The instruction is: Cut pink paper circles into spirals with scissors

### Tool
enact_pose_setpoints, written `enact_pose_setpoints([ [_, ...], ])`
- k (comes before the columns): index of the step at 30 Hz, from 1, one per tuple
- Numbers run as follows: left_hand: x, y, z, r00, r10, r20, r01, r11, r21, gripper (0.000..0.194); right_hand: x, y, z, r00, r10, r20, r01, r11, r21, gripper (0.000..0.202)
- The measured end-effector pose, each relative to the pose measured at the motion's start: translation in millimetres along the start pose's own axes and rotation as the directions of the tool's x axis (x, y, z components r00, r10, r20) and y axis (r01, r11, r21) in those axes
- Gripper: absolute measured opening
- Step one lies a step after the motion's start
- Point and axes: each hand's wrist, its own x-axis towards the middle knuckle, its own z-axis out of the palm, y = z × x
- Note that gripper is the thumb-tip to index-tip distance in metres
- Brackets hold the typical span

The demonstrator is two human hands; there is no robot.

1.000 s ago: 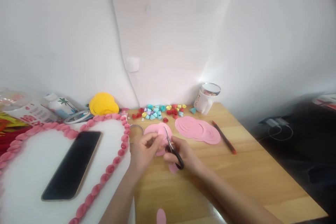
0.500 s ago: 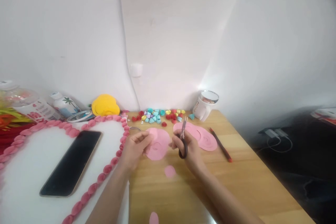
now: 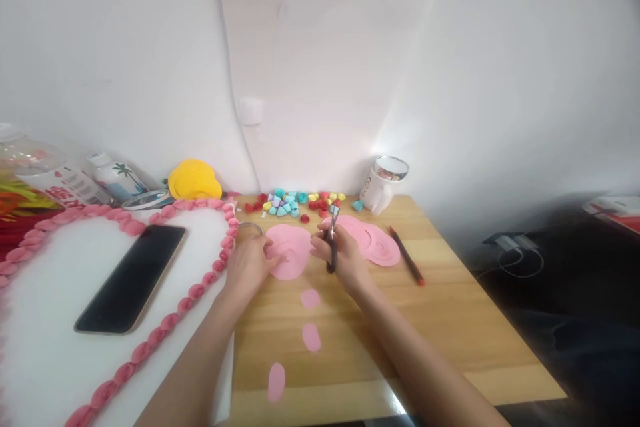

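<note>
Pink paper with a curved cut in it (image 3: 293, 247) lies at the middle of the wooden table, its left edge under the fingers of my left hand (image 3: 251, 260). That hand is closed in a loose pinch at the paper. My right hand (image 3: 345, 255) is wrapped round black-handled scissors (image 3: 332, 240), blades pointing up and away, just right of the paper. More cut pink paper (image 3: 373, 240) lies behind and right of this hand. Nearer me are small pink pieces: one (image 3: 311, 298), another (image 3: 311, 337) and a third (image 3: 277, 381).
On the left, a white board (image 3: 55, 320) edged with pink paper rolls carries a phone (image 3: 133, 280). Coloured paper bits (image 3: 287, 203), a mug (image 3: 385, 183) and yellow paper (image 3: 194, 180) stand at the back. A red-tipped pen (image 3: 407, 257) lies right.
The view has shifted, so things appear higher. A small pink piece has left my left hand, and another now lies on the table. The scissors have come closer to the paper.
</note>
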Motion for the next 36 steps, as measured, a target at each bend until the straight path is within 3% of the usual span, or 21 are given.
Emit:
enact_pose_setpoints([
  [7,-1.4,0.6,-2.9,0.995,-0.024,0.093,0.024,1.0,0.0,0.012,0.9,6.2,5.6,0.993,0.118,0.013,-0.119,0.991,0.059,0.043],
  [13,-0.8,-2.1,1.6,1.0,0.011,0.022,-0.009,0.994,-0.109,0.011,0.3,9.1,6.1,0.998,0.06,0.016,-0.059,0.998,-0.026,0.042],
  [18,-0.7,2.3,-0.5,0.998,0.053,-0.041,-0.064,0.943,-0.328,0.02,-0.2,5.4,4.9,0.999,0.026,-0.024,-0.028,0.994,-0.102,0.045],
  [20,-1.0,5.1,-2.6,0.999,0.03,-0.042,-0.047,0.884,-0.465,0.026,-1.0,2.3,5.5,0.998,-0.006,-0.067,-0.002,0.994,-0.113,0.046],
  [25,-2.4,9.6,-1.9,0.996,-0.088,0.01,0.06,0.582,-0.811,0.03,-3.4,-4.7,8.0,0.999,-0.036,-0.033,0.036,0.999,0.001,0.052],
  [27,-3.6,11.5,1.6,0.996,-0.091,-0.019,0.04,0.609,-0.792,0.028,-4.4,-6.3,8.7,1.0,-0.03,0.001,0.03,1.0,-0.004,0.049],
  [31,-7.6,18.3,8.2,0.988,-0.075,-0.135,-0.029,0.769,-0.639,0.024,-5.9,-4.9,9.9,0.998,-0.026,0.055,0.03,0.996,-0.081,0.043],
  [33,-8.9,21.4,9.6,0.989,-0.061,-0.135,-0.044,0.75,-0.66,0.023,-5.9,-3.6,9.6,0.999,-0.042,-0.002,0.042,0.992,-0.116,0.042],
  [36,-8.9,22.1,10.2,0.989,-0.027,-0.144,-0.09,0.662,-0.744,0.035,-2.8,-3.9,4.6,0.967,-0.108,-0.229,0.083,0.99,-0.117,0.039],
])
